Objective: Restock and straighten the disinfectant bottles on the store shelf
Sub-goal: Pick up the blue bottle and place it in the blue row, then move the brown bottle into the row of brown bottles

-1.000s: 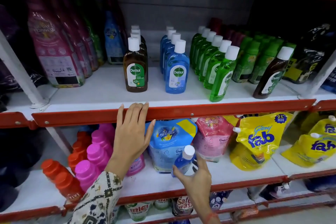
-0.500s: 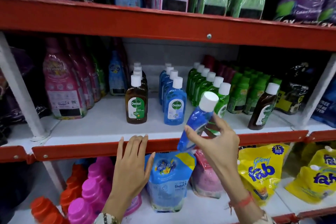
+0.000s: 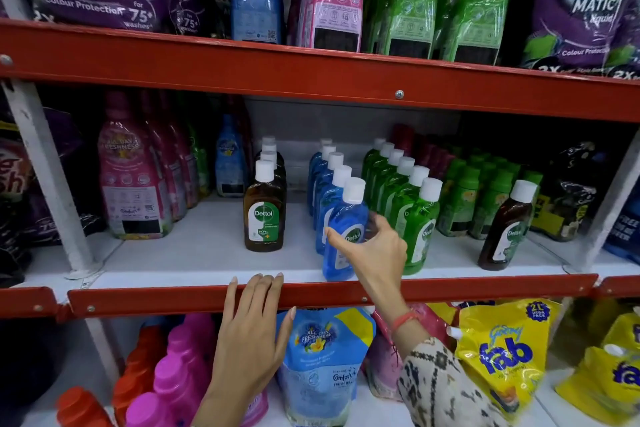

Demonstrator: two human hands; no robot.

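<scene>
Red-edged store shelves are filling my view, and the middle shelf (image 3: pixel 194 253) is carrying three rows of disinfectant bottles running front to back: brown ones (image 3: pixel 264 215) on the left, blue ones (image 3: pixel 327 180) in the middle, green ones (image 3: pixel 405 198) to their right. One more brown bottle (image 3: pixel 504 229) is standing alone further right, leaning a little.

I am reaching in with my right hand (image 3: pixel 375 250) to the front blue bottle (image 3: pixel 346 232), which is standing at the head of its row, close to the shelf's front lip and tilting slightly. My fingers (image 3: pixel 337 239) are spread loosely around its right side and label, thumb stretching across the front, touching it but not clamped tight.

My left hand (image 3: pixel 251 333) is lying flat and open against the red front rail (image 3: pixel 156 302), fingertips curling just over its top edge, holding nothing. Below the rail, a blue refill pouch (image 3: pixel 322 364) and yellow pouches (image 3: pixel 502 357) are sitting on the lower shelf.
</scene>
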